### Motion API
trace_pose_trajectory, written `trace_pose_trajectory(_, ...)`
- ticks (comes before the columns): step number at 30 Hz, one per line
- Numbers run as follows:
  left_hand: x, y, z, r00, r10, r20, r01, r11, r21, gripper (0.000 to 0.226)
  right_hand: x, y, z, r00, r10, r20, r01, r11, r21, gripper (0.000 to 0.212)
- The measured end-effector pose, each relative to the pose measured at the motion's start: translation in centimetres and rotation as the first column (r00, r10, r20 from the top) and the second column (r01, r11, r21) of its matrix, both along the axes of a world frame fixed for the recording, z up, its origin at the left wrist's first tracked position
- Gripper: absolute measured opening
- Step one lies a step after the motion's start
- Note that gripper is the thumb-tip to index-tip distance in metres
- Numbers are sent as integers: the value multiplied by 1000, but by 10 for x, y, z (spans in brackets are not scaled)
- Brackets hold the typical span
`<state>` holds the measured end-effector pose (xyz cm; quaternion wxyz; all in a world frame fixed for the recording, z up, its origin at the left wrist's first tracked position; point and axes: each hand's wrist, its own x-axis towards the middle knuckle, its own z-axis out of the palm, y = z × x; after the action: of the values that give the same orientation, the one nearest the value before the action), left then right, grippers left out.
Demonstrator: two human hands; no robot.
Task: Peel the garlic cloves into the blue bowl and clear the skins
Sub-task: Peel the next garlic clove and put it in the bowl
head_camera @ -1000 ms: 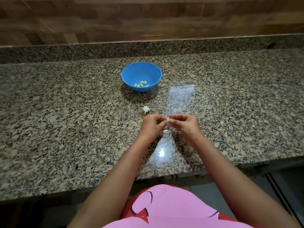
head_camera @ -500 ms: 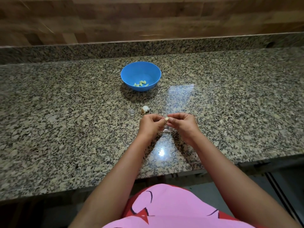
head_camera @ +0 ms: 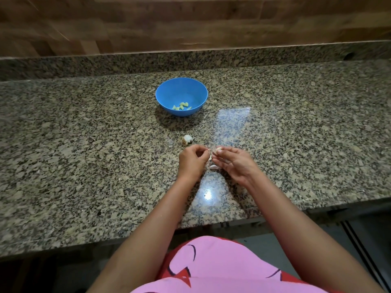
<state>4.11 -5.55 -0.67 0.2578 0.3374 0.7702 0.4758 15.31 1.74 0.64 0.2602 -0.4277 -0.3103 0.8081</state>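
Kitchen counter, from the head camera: in the past half-second the two hands have drawn slightly apart and the lower fingers of the right hand have fanned out, while the bowl and the garlic on the stone lie where they were. The right hand's thumb and forefinger pinch a garlic clove, held up just above the granite countertop. The left hand, fingers curled, appears to pinch a skin flap that is coming away from the clove, though the contact is small and partly hidden.

A shed skin lies on the counter directly under the hands. A leftover garlic piece, not yet peeled, sits just beyond the left hand's knuckles. Farther back stands the blue bowl, well apart from the hands, with a small cluster of peeled cloves in its bottom. A wooden wall backs the counter, and a pink garment fills the near edge of the view.

The job looks well under way, with one clove mid-peel and at least one piece waiting. The main risk lies in the grip: a bared clove is slick, and a hard tug on the skin could pop it from the two-finger pinch onto the stone or over the near edge. The papery skin could also tear short and leave scraps clinging. Pale fragments are hard to spot against the speckled granite when clearing up.
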Motion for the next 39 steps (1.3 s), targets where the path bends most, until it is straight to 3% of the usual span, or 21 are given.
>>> trace_pose_trajectory(8, -1, -2, -6, 939, -153, -308, 115, 984, -138, 22, 6, 2, 2, 996, 68, 59, -71, 995, 63, 23)
trace_pose_trajectory(15, 0, 2, 6, 960, -203, -192, 197, 979, -50, 26, 5, 3, 4, 990, 105, 95, -119, 982, 146, 11)
trace_pose_trajectory(27, -4, 18, 5, 982, -115, 152, 122, 992, -39, 15, -1, 4, 8, 929, 135, 346, -289, 848, 444, 23)
trace_pose_trajectory(33, -4, 18, 8, 924, -114, 365, 122, 992, 1, 2, 1, 7, 9, 934, 161, 319, -298, 845, 444, 19)
trace_pose_trajectory(39, -5, 19, 7, 880, -114, 461, 124, 992, 9, 10, 4, 10, 9, 929, 182, 322, -318, 836, 448, 12)
